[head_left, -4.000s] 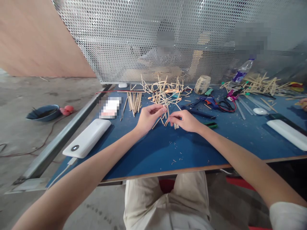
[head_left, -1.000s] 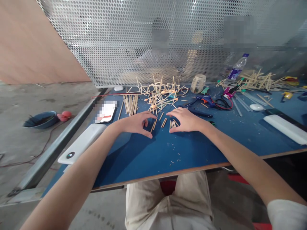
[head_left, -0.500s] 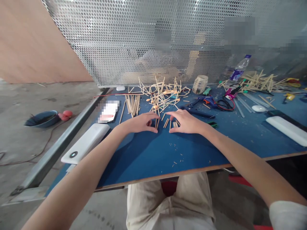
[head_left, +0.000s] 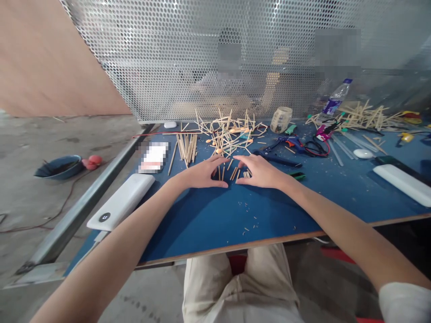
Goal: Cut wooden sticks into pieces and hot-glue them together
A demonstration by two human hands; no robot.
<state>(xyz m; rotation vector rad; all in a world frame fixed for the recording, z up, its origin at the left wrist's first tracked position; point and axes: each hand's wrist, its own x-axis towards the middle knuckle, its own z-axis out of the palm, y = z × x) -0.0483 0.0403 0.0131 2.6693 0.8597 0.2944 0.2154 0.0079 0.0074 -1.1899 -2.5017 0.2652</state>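
Observation:
Several short wooden sticks point(head_left: 233, 173) lie on the blue table between my two hands. My left hand point(head_left: 207, 173) rests at their left side, thumb and fingers apart, curved around a couple of the sticks. On the right, my right hand point(head_left: 256, 171) arches over more short pieces with its thumb and fingers also apart. Neither hand grips anything that I can see. Just beyond my fingertips is a tangled pile of thin sticks point(head_left: 232, 130), some with orange blobs. Longer sticks point(head_left: 186, 148) lie in a bundle left of that pile.
A white power bank point(head_left: 121, 202) and a phone point(head_left: 153, 157) lie at the left. Behind my right hand are a blue glue gun point(head_left: 279, 154), a clear jar point(head_left: 281, 120) and a plastic bottle point(head_left: 336, 98). A perforated metal screen point(head_left: 188, 54) stands along the back edge.
My left hand has shifted slightly right, its thumb now nearer the right hand. The right hand has barely moved. Small sticks between them have shifted a little.

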